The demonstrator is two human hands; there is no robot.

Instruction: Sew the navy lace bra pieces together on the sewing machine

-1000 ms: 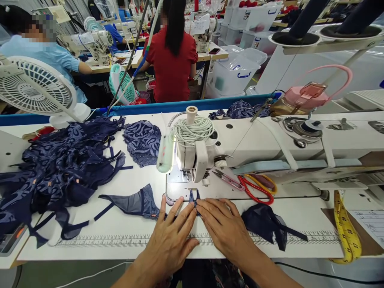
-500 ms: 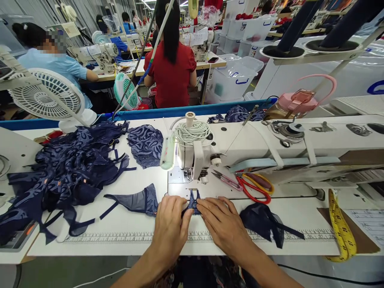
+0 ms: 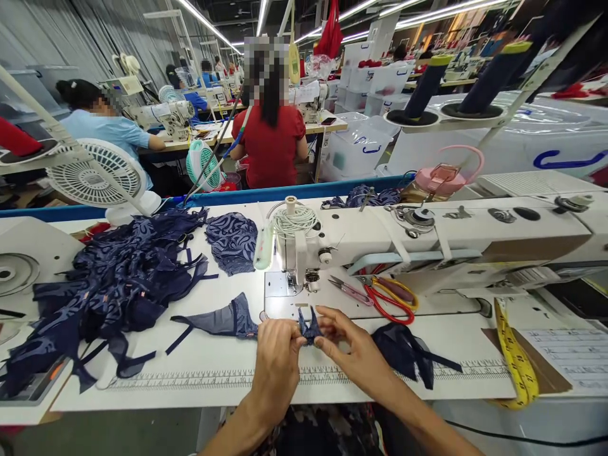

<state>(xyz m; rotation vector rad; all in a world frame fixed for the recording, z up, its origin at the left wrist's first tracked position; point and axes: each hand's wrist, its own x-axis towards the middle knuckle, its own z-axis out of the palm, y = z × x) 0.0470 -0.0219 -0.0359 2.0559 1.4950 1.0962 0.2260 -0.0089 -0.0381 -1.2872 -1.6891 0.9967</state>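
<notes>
left hand [image 3: 277, 348] + right hand [image 3: 351, 349] both pinching a small navy lace piece [image 3: 310, 329] | held just above the desk [image 3: 199, 373] | sewing machine [image 3: 304, 253] right behind

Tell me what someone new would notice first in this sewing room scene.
First, the two hands: the left hand and right hand pinch a small navy fabric piece just in front of the white sewing machine. A big heap of navy garments covers the table's left side, and red-handled scissors lie under the machine arm.
</notes>
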